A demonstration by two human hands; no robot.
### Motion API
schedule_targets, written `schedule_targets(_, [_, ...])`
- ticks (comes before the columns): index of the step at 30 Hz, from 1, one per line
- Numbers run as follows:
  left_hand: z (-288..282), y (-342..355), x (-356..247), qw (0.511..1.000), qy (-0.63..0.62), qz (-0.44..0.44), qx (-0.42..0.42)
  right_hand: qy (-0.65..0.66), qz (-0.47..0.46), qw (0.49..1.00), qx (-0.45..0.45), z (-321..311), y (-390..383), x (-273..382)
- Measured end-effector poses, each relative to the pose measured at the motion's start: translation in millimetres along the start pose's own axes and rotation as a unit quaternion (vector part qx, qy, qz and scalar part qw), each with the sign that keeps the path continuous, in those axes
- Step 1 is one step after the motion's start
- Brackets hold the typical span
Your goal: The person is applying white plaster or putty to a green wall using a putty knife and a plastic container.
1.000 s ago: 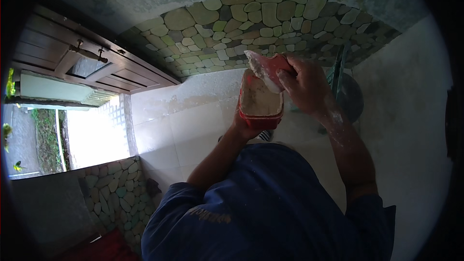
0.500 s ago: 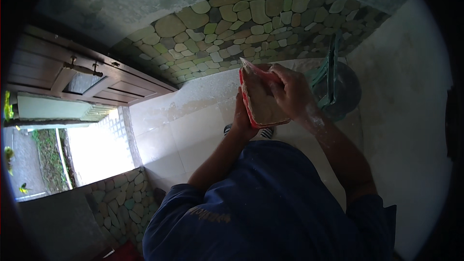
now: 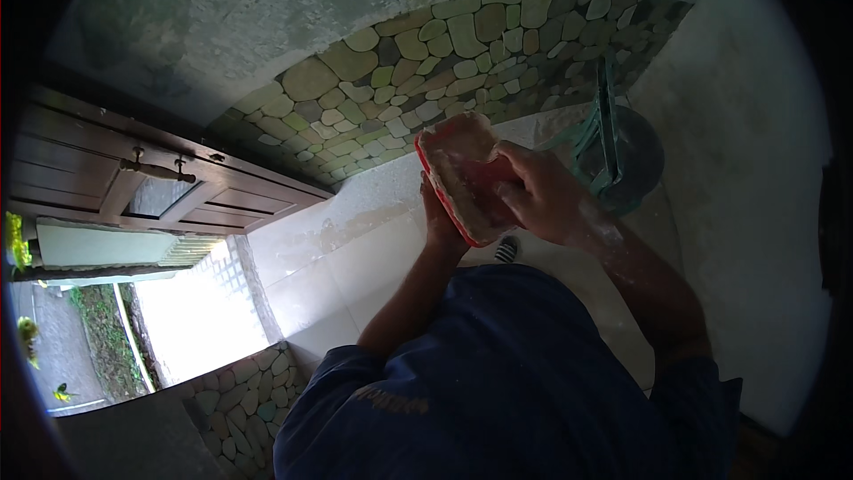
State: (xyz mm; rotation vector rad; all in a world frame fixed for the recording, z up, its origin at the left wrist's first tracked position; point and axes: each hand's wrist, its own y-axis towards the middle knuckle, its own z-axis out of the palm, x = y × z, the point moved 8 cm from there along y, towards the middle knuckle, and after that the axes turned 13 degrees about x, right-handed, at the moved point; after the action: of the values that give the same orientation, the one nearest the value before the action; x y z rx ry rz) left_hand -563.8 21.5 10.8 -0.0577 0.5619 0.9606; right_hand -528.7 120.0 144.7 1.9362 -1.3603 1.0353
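Note:
My left hand point(image 3: 442, 222) is wrapped round the underside and near side of a red rectangular plastering board point(image 3: 435, 176), its fingers partly hidden. Beige paste point(image 3: 458, 135) coats the far end and the left rim of the board. In my right hand point(image 3: 553, 200) is a red putty scraper point(image 3: 487, 181), lying flat over the middle of the board and smeared with paste. My right thumb and fingers grip its right side. White paste marks show on my right wrist.
A clear bucket-like container point(image 3: 638, 156) stands right of my hands, with a green glassy-looking panel point(image 3: 607, 124) in front. Beyond are a stone-clad wall base point(image 3: 409, 71) and a plastered wall point(image 3: 267, 18). At left, a brown wooden door point(image 3: 169, 164) stands beside a bright doorway. A striped shoe point(image 3: 507, 249) shows below.
The scraper has turned from edge-up near the board's far end to flat across its middle, pulling back toward me. The board has shifted slightly left and tilted. My view has turned a little.

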Motion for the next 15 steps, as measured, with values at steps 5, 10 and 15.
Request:
schedule_targets(5, [1.5,-10.5,-11.7,0.997,0.048,0.036,-0.039,-0.189,0.041,0.981,0.004,19.8,23.9,3.6])
schedule_targets(10, [6.7,-19.0,-24.3,0.992,0.1,0.029,-0.073,-0.238,-0.024,0.969,-0.063,12.3,14.5,43.5])
schedule_targets(15, [-28.4,-31.8,-10.6,0.996,0.042,0.036,-0.063,-0.235,0.051,0.97,-0.025,27.7,30.6,29.1])
